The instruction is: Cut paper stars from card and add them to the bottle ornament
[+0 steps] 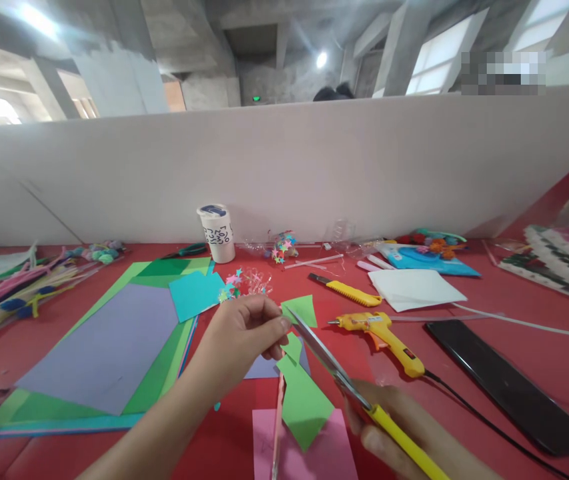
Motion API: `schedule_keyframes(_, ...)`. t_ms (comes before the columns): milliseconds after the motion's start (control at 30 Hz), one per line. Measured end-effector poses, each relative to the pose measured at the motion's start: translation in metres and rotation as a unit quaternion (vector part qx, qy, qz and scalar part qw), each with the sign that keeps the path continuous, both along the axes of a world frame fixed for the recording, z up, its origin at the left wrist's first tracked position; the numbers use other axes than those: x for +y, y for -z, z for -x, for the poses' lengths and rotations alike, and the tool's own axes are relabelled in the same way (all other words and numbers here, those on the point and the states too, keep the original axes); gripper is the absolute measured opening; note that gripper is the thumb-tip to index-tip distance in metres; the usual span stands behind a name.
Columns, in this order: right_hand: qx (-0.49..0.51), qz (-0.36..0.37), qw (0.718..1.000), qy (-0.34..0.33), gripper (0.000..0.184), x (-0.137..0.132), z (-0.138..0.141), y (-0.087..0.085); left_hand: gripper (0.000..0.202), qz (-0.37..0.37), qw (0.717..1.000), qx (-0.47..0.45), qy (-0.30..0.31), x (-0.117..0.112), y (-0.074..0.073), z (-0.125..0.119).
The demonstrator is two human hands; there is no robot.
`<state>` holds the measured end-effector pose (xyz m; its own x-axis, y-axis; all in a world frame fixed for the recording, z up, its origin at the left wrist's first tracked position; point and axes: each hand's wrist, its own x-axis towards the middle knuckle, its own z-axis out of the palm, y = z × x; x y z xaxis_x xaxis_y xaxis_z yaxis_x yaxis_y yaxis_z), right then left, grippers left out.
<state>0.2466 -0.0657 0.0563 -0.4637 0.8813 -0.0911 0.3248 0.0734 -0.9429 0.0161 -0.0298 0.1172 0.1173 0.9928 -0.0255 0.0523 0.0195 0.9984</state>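
My left hand (249,330) is closed in a pinch, its fingertips at a small piece of green paper (301,311). In my right hand (389,423) is a pair of scissors (331,363) with a yellow handle. The blades point up and left, and their tip overlaps the green paper beside my left fingertips. Below the blades, a larger green paper cutout (307,403) lies partly over a pink sheet (337,460). A thin pinkish strip (278,427) runs down below my left hand; whether the hand holds it is unclear.
Stacked coloured sheets (104,347) lie at left, pipe cleaners (14,293) beyond them. A white cup (217,233) stands near the partition (264,167). At right are a yellow cutter (349,291), a corded glue gun (379,333), white paper (414,288) and a black phone (504,380).
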Motion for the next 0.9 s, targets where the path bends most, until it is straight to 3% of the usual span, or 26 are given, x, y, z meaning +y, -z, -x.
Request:
schedule_keyframes(133,0.037,0.013,0.997,0.062,0.041,-0.0025,0.0070,-0.0029,0.013,0.000,1.000,0.002,-0.001,-0.0003,-0.0008,-0.0010)
schedule_keyframes(467,0.040,0.010,0.996,0.081,0.039,-0.0079,0.0108,-0.0054,0.015,0.005,1.000,0.016,-0.009,-0.0001,-0.0036,-0.0018)
schedule_keyframes(900,0.043,0.005,0.999,0.023,0.046,-0.0017,0.0077,-0.0074,0.015,0.012,0.999,0.030,0.000,0.0005,-0.0047,-0.0012)
